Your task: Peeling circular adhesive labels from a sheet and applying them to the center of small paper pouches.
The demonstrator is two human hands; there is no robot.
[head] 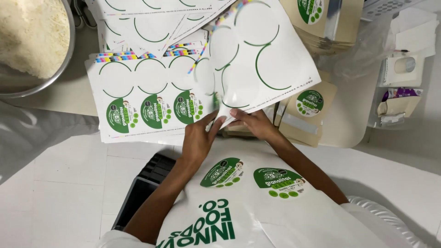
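Both hands meet at the low corner of a glossy backing sheet (pixel 257 59), the kind from which round stickers have been peeled; the left hand (pixel 198 138) and the right hand (pixel 253 123) stand almost touching, and the sheet rises up and away from the fingertips, fanning toward the far right. Its long axis runs from the pinched corner slantwise outward; the empty green-ringed circles lie beyond the fingers, none under them. The fingers of both hands are narrow, closed on that corner; the right hand seems to grip the edge itself, and the left fingers (pixel 212 123) press in from the side, so both are equally near.

To the left of the fingers lies a flat sticker sheet (pixel 147 110) with three green round stickers (pixel 154 111) along its near row; just behind the right hand there is a stack of brown pouches (pixel 305 115), one with a green label. Far off to the left a metal bowl (pixel 64 59) holds pale flakes.

What exactly is between the fingertips is hard to see; a sticker edge may be there, I cannot tell. The apron (pixel 239 211) covers the near table, and the bowl is cut off by the frame.
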